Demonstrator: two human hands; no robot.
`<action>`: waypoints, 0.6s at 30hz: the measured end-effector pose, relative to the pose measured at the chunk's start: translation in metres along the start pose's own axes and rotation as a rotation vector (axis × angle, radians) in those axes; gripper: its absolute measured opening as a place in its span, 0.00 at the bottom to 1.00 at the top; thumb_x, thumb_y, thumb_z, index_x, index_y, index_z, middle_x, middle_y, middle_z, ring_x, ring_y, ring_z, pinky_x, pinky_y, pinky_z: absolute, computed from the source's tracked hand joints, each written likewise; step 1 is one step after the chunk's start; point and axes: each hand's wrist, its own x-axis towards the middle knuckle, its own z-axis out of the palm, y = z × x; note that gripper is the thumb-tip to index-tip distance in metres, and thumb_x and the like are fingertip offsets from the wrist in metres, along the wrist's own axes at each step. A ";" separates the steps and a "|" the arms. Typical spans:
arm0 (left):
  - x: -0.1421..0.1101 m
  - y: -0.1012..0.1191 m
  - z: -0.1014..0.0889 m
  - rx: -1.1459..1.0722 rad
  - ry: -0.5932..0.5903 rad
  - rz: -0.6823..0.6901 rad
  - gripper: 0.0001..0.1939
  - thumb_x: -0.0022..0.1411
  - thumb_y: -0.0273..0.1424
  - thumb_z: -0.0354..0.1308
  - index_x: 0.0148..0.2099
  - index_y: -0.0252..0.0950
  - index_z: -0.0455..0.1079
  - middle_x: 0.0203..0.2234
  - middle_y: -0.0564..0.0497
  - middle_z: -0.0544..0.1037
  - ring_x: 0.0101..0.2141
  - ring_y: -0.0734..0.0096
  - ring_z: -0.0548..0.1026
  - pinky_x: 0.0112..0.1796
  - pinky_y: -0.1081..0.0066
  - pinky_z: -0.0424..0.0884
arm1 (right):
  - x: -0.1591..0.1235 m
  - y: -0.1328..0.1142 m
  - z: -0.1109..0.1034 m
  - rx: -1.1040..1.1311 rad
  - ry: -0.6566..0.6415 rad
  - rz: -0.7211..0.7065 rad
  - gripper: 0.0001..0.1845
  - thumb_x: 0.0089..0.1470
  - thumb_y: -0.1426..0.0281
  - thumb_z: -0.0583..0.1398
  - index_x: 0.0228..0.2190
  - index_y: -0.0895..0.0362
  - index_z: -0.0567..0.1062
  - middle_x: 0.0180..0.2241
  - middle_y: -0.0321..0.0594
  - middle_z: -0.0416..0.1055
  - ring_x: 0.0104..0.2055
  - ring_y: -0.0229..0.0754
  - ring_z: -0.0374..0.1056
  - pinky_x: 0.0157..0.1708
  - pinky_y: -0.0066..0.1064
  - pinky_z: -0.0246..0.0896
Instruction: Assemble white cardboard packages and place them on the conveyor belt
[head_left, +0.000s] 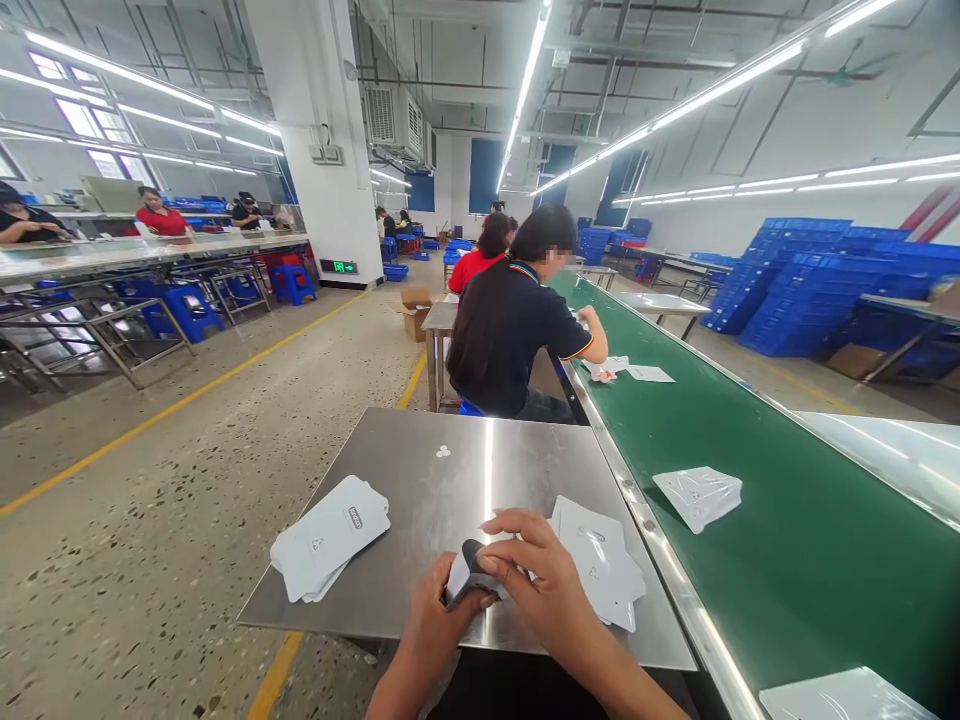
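Observation:
Low over the near edge of the steel table, my left hand is closed around a small dark grey and white piece. What exactly it is cannot be made out. My right hand pinches the dark part of the same piece between thumb and fingers, with its upper fingers raised. A stack of flat white printed packets lies on the table to the left. Just beyond my right hand is another pile of white packets, partly covered by it. Several tiny white discs lie farther back.
A green conveyor belt with a metal rail runs along the right, carrying white packets. Ahead, a co-worker in a dark shirt sits beside the belt. Blue crates are stacked at right; a cardboard box stands on the floor.

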 end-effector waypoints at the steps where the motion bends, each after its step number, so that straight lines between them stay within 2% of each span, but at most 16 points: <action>1: 0.001 -0.001 -0.001 0.002 -0.024 0.000 0.15 0.50 0.35 0.56 0.38 0.31 0.66 0.28 0.51 0.69 0.30 0.71 0.63 0.32 0.73 0.59 | -0.001 -0.001 -0.002 -0.031 -0.024 -0.018 0.09 0.55 0.74 0.54 0.33 0.53 0.73 0.43 0.36 0.65 0.53 0.37 0.54 0.50 0.32 0.55; 4: 0.000 -0.003 0.000 -0.005 -0.071 0.029 0.18 0.53 0.40 0.55 0.42 0.32 0.66 0.32 0.50 0.71 0.33 0.69 0.66 0.35 0.72 0.61 | -0.004 -0.005 -0.010 -0.115 -0.137 -0.015 0.09 0.55 0.71 0.54 0.38 0.53 0.72 0.49 0.37 0.61 0.54 0.39 0.52 0.52 0.34 0.52; 6: -0.001 -0.002 0.001 -0.014 -0.137 0.059 0.20 0.56 0.43 0.52 0.43 0.32 0.67 0.35 0.49 0.72 0.36 0.67 0.68 0.37 0.72 0.63 | -0.007 -0.002 -0.015 -0.126 -0.172 -0.001 0.08 0.55 0.69 0.55 0.37 0.54 0.73 0.46 0.38 0.64 0.49 0.38 0.58 0.48 0.31 0.55; 8: 0.000 -0.001 -0.003 -0.048 -0.246 0.101 0.24 0.58 0.44 0.50 0.50 0.34 0.64 0.43 0.47 0.71 0.43 0.64 0.68 0.43 0.71 0.63 | -0.011 0.010 -0.023 -0.096 -0.122 0.058 0.08 0.56 0.68 0.54 0.34 0.55 0.73 0.39 0.37 0.67 0.42 0.36 0.62 0.41 0.28 0.59; 10: 0.006 -0.004 -0.014 -0.044 -0.286 0.134 0.28 0.59 0.44 0.48 0.59 0.38 0.56 0.53 0.49 0.63 0.52 0.64 0.62 0.51 0.69 0.58 | -0.017 0.029 -0.038 -0.100 -0.044 0.245 0.11 0.56 0.64 0.52 0.34 0.55 0.72 0.32 0.37 0.68 0.34 0.35 0.63 0.34 0.26 0.59; 12: 0.017 -0.016 -0.034 0.104 -0.152 0.128 0.29 0.61 0.45 0.44 0.62 0.42 0.50 0.58 0.52 0.55 0.58 0.67 0.54 0.56 0.67 0.51 | -0.022 0.055 -0.058 -0.186 -0.015 0.509 0.16 0.55 0.57 0.53 0.37 0.55 0.72 0.28 0.37 0.68 0.28 0.36 0.62 0.28 0.27 0.58; 14: 0.031 -0.036 -0.059 0.417 0.130 0.092 0.29 0.61 0.47 0.42 0.61 0.41 0.51 0.59 0.53 0.52 0.59 0.66 0.48 0.57 0.63 0.47 | -0.026 0.083 -0.077 -0.306 -0.029 0.706 0.22 0.52 0.52 0.52 0.43 0.53 0.69 0.29 0.37 0.69 0.25 0.36 0.61 0.26 0.29 0.57; 16: 0.041 -0.063 -0.083 0.775 0.375 0.100 0.34 0.60 0.47 0.41 0.62 0.31 0.50 0.60 0.48 0.48 0.61 0.60 0.41 0.58 0.55 0.38 | -0.029 0.108 -0.090 -0.398 -0.038 0.799 0.27 0.51 0.51 0.51 0.48 0.51 0.65 0.36 0.38 0.69 0.29 0.39 0.64 0.30 0.31 0.58; 18: 0.047 -0.088 -0.100 0.987 0.425 0.041 0.36 0.59 0.46 0.42 0.62 0.25 0.48 0.60 0.43 0.46 0.60 0.55 0.41 0.56 0.49 0.37 | -0.032 0.125 -0.094 -0.461 -0.018 0.815 0.31 0.51 0.50 0.51 0.53 0.51 0.60 0.43 0.40 0.67 0.37 0.42 0.65 0.36 0.35 0.59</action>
